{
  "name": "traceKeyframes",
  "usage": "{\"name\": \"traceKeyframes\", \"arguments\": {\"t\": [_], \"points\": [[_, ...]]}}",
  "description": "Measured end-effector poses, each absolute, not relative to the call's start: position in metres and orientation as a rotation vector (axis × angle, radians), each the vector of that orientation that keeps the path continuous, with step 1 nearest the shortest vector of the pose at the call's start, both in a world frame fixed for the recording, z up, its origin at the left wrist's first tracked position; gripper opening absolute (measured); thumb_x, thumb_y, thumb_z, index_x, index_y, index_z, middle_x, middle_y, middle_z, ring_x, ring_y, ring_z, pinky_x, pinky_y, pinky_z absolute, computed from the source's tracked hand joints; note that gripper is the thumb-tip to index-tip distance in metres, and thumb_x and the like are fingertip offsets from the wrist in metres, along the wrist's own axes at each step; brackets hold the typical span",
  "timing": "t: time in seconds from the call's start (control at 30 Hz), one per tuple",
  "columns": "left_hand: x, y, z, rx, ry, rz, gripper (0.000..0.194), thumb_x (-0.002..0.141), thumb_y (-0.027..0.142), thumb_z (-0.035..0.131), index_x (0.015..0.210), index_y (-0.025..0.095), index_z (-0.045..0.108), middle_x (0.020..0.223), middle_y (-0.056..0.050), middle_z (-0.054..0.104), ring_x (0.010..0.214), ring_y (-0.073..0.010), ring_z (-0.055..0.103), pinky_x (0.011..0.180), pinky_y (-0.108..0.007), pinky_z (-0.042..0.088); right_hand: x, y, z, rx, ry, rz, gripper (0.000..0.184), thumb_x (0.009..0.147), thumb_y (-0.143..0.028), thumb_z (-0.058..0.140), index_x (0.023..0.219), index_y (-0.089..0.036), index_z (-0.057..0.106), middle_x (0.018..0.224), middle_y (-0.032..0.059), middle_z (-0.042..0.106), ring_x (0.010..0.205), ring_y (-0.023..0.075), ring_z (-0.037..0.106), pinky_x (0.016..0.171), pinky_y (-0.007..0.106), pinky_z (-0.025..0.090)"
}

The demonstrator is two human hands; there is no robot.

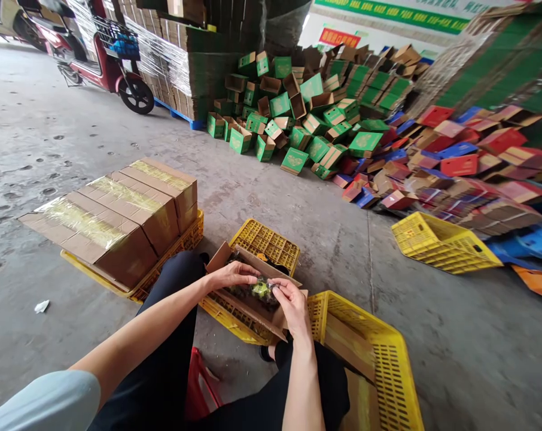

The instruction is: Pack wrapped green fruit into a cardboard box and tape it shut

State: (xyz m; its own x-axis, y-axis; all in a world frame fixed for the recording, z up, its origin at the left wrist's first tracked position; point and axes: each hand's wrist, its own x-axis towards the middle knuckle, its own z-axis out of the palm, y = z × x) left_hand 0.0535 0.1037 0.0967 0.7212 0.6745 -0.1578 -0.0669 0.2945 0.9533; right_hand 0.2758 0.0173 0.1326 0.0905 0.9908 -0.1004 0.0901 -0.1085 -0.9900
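Observation:
My left hand [236, 275] and my right hand [292, 305] meet over an open cardboard box [250, 311] between my knees. Pinched between the fingertips of both is a small clear plastic packet [262, 290] with something yellow-green and dark inside; its exact contents are too small to make out. Dark, shiny packed items partly fill the box beneath it. Upside down on the floor, a yellow plastic crate [228, 318] supports the box.
Three taped cartons [131, 209] sit on a yellow crate at my left. Another yellow crate [394, 365] with cardboard stands by my right knee. Ahead lie heaps of green boxes [293, 158] and red and blue boxes [459, 164]. A red scooter [96, 69] is parked at the back left.

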Motion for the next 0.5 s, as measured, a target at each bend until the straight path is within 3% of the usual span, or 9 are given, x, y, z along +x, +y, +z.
{"name": "traceKeyframes", "arguments": {"t": [0.2, 0.33, 0.5], "points": [[0.052, 0.100, 0.105, 1.003, 0.644, 0.621, 0.062, 0.064, 0.043, 0.095, 0.113, 0.014, 0.072, 0.101, -0.009, 0.075, 0.087, -0.0193, 0.070, 0.081, -0.031, 0.053, 0.276, 0.017, 0.127, -1.360, -1.048, 1.075, 0.035, 0.079, -0.046, 0.078, 0.104, -0.023, 0.075, 0.113, 0.0084, 0.078, 0.108, 0.0264, 0.072, 0.099, 0.041, 0.054], [0.051, 0.100, 0.104, 1.012, 0.736, 0.699, 0.054, 0.062, 0.050, 0.094, 0.093, 0.012, 0.072, 0.082, -0.005, 0.072, 0.075, -0.0163, 0.067, 0.076, -0.030, 0.054, 0.276, 0.017, 0.122, -1.388, -1.012, 0.999, 0.039, 0.078, -0.050, 0.077, 0.106, -0.022, 0.076, 0.114, 0.0090, 0.078, 0.110, 0.0276, 0.071, 0.096, 0.041, 0.056], [0.051, 0.100, 0.106, 1.052, 0.770, 0.788, 0.051, 0.063, 0.056, 0.091, 0.080, 0.013, 0.068, 0.078, -0.002, 0.067, 0.074, -0.0142, 0.064, 0.074, -0.029, 0.055, 0.276, 0.019, 0.116, -1.410, -0.952, 0.969, 0.045, 0.076, -0.050, 0.079, 0.111, -0.021, 0.076, 0.112, 0.0094, 0.079, 0.107, 0.0272, 0.072, 0.094, 0.042, 0.057]]}}
